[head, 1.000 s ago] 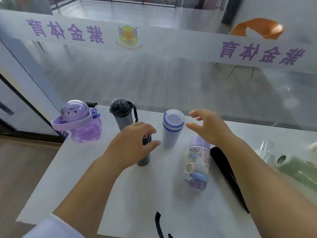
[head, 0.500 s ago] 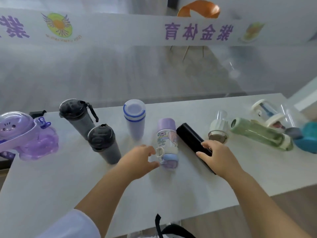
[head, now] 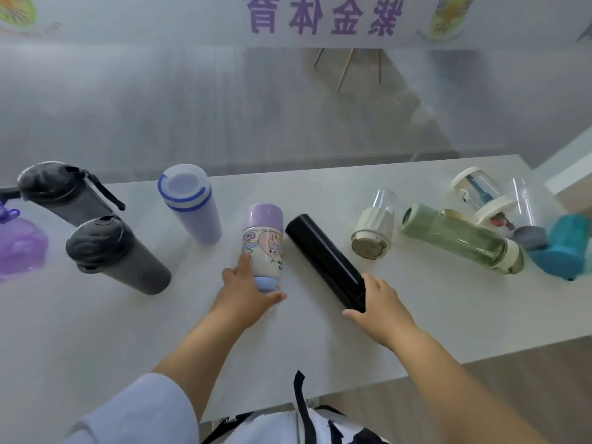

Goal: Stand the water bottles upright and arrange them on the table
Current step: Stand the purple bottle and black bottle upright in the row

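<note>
- Left hand (head: 243,296): fingers (head: 244,262) curl around the near end of the cartoon bottle (head: 263,245), thumb under its blue cap.
- Right hand (head: 381,304): fingers wrap the near end of the black bottle (head: 323,257).
- Both bottles lie side by side mid-worktop (head: 320,341).
- Two grey bottles (head: 118,254) and a lilac cup (head: 192,206) stand toward the left edge.
- A green bottle (head: 461,238) lies near the right edge.
</note>
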A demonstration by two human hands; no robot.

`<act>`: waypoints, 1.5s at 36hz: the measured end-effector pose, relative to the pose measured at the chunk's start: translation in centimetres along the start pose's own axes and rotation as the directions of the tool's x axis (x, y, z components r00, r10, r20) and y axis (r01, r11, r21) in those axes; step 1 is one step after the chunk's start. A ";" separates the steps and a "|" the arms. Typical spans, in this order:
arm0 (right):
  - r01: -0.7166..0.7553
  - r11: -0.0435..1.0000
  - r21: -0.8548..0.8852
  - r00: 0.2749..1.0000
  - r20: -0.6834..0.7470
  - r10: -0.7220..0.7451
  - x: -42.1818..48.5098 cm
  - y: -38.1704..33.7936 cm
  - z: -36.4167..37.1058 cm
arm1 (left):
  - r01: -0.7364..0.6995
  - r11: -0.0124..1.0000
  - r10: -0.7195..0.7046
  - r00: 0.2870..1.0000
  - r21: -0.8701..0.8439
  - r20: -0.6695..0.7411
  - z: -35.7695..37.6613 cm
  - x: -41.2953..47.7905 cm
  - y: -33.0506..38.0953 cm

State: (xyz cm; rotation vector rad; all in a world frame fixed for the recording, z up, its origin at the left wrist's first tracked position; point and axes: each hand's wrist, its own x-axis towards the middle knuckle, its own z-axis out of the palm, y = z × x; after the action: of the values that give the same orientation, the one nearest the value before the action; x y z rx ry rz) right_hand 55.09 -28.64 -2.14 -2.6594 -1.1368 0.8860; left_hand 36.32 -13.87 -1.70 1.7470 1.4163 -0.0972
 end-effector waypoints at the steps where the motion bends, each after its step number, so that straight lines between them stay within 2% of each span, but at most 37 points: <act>1: 0.011 1.000 -0.006 1.000 0.000 -0.011 0.3 0.1 0.0 | 0.009 1.000 -0.009 1.000 -0.025 -0.020 0.3 0.1 -0.1; 10: 0.044 0.999 -0.032 0.998 0.046 -0.042 1.3 0.7 -0.7 | 0.000 0.959 -0.051 0.983 -0.283 -0.175 1.8 -0.1 -0.4; 16: 0.057 0.998 -0.003 0.998 0.020 -0.057 0.9 1.0 -1.7 | 0.002 0.985 -0.044 0.969 -0.170 -0.242 0.8 -0.7 -0.5; 23: 0.119 0.990 0.081 0.981 -0.166 -0.104 0.5 0.6 -4.7 | -0.045 0.989 -0.005 0.941 -0.139 -0.339 -1.5 -1.7 0.2; 29: 0.234 0.963 0.135 0.911 -0.376 -0.168 0.8 -1.2 -8.0 | -0.149 0.984 0.084 0.874 -0.099 -0.478 -4.5 -2.3 2.2; 32: 0.283 0.947 0.149 0.888 -0.415 -0.200 1.3 -2.7 -9.5 | -0.191 0.981 0.155 0.840 -0.017 -0.520 -6.0 -2.4 3.9; 36: 0.338 0.933 0.121 0.860 -0.442 -0.254 2.0 -4.7 -11.3 | -0.187 0.980 0.193 0.835 0.064 -0.516 -7.3 -2.2 5.5; 40: 0.371 0.927 0.054 0.850 -0.421 -0.316 2.6 -6.5 -12.7 | -0.152 0.980 0.195 0.865 0.127 -0.462 -7.9 -2.0 6.3; 46: 0.422 0.902 -0.090 0.820 -0.386 -0.422 3.4 -8.2 -14.1 | -0.174 0.976 0.215 0.878 0.133 -0.428 -8.3 -2.0 6.5; 50: 0.468 0.874 -0.131 0.829 -0.278 -0.485 3.7 -8.7 -14.7 | -0.205 0.969 0.241 0.896 0.135 -0.372 -8.3 -2.2 6.4; 54: 0.539 0.834 -0.115 0.810 -0.198 -0.551 4.2 -8.9 -14.5 | -0.198 0.969 0.240 0.890 0.145 -0.388 -8.4 -2.4 5.6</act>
State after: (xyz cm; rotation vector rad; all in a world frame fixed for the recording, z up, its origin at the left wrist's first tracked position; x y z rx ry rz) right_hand 59.95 -17.75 10.71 -2.1780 -1.7440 0.4374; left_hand 36.51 -10.19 7.99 2.0861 1.5059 0.3403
